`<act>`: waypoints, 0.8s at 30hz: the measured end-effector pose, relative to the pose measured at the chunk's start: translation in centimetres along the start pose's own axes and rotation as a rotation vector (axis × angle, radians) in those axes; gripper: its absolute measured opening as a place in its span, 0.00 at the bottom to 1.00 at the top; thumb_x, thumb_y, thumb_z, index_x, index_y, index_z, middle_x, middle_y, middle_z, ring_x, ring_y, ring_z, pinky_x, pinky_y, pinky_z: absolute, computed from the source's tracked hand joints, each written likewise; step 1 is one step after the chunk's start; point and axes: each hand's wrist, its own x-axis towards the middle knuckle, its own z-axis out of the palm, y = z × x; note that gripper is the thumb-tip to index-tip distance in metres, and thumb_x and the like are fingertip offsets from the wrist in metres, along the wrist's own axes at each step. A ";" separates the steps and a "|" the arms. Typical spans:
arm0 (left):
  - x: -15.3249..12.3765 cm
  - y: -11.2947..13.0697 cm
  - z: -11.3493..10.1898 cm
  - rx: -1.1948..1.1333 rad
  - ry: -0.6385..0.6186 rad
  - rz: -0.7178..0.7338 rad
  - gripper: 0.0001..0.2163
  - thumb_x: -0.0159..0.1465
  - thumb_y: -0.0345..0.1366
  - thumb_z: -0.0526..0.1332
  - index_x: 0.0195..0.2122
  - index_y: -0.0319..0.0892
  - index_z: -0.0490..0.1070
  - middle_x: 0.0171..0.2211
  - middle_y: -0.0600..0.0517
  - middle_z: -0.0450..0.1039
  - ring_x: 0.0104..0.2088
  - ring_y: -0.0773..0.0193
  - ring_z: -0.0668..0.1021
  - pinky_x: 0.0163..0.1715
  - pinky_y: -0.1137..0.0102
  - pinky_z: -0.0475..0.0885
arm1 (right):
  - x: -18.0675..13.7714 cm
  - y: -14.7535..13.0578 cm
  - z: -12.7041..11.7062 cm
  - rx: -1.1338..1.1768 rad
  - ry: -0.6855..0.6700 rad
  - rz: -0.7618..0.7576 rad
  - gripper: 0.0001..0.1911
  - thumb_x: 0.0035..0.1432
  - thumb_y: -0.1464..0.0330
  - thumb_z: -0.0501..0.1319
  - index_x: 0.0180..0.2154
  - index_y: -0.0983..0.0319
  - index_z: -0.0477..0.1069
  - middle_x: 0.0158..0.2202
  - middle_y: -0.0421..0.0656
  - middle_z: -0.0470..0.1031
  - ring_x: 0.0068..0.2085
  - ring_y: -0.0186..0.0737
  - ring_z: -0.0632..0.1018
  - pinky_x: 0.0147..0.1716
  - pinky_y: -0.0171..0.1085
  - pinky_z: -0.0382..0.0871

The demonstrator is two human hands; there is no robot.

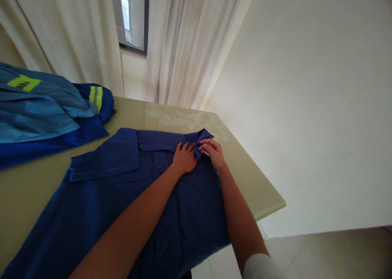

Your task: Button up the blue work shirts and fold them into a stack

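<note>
A dark blue button-up work shirt (196, 205) lies spread over the table, its lower part hanging past the near edge. Across its far end, a strip of cloth is folded over, with a wide short sleeve at the left and a chest pocket partly showing below it. My left hand (185, 158) lies flat on the shirt with fingers spread, pressing near the fold. Just to its right, my right hand (212, 150) pinches a raised corner of the same cloth between thumb and fingers.
Several light blue and royal blue garments (39, 107) with yellow-green reflective strips are heaped at the table's left. The pale table (251, 181) has a right corner near a white wall (321, 107). Curtains (196, 42) and a dark-framed window (131, 18) stand behind.
</note>
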 end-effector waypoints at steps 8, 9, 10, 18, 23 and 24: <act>0.2 -0.2 0.8 -0.003 0.005 -0.008 0.27 0.73 0.45 0.45 0.70 0.46 0.62 0.72 0.48 0.58 0.70 0.46 0.61 0.69 0.43 0.47 | 1.8 3.3 -1.2 -0.282 0.687 -0.132 0.28 0.49 0.52 0.70 0.46 0.59 0.65 0.37 0.37 0.65 0.36 0.35 0.70 0.41 0.35 0.71; 0.2 -0.2 0.8 -0.002 0.007 -0.008 0.27 0.73 0.45 0.45 0.70 0.46 0.62 0.72 0.48 0.58 0.70 0.46 0.61 0.69 0.43 0.47 | 2.0 3.9 -1.3 -0.287 0.721 -0.077 0.33 0.47 0.52 0.71 0.50 0.59 0.64 0.39 0.38 0.64 0.37 0.35 0.70 0.41 0.36 0.71; 0.2 -0.2 0.8 -0.001 0.011 -0.008 0.27 0.73 0.45 0.45 0.70 0.46 0.62 0.72 0.48 0.58 0.70 0.46 0.61 0.69 0.43 0.47 | 2.1 4.5 -1.4 -0.277 0.743 -0.009 0.38 0.46 0.52 0.71 0.54 0.59 0.62 0.41 0.39 0.64 0.38 0.36 0.71 0.41 0.36 0.72; 0.0 -0.1 0.8 -0.008 0.020 0.006 0.26 0.73 0.43 0.45 0.70 0.49 0.63 0.71 0.50 0.61 0.69 0.44 0.62 0.69 0.40 0.43 | 2.2 6.3 -3.1 -0.349 0.933 0.239 0.47 0.44 0.60 0.71 0.63 0.62 0.56 0.57 0.53 0.61 0.49 0.44 0.75 0.50 0.42 0.77; 0.1 -0.1 0.9 0.009 0.010 0.029 0.26 0.73 0.42 0.45 0.69 0.45 0.64 0.71 0.47 0.61 0.70 0.48 0.62 0.70 0.43 0.45 | 2.6 6.9 -4.2 -0.069 0.986 0.230 0.46 0.44 0.65 0.71 0.63 0.59 0.56 0.56 0.50 0.66 0.51 0.42 0.78 0.48 0.41 0.79; 0.1 -0.1 0.8 0.010 0.007 0.039 0.26 0.73 0.42 0.45 0.69 0.44 0.64 0.71 0.46 0.61 0.70 0.49 0.62 0.70 0.44 0.45 | 2.7 7.1 -4.2 0.025 0.954 0.248 0.43 0.44 0.66 0.71 0.61 0.60 0.59 0.52 0.48 0.70 0.49 0.43 0.79 0.47 0.41 0.80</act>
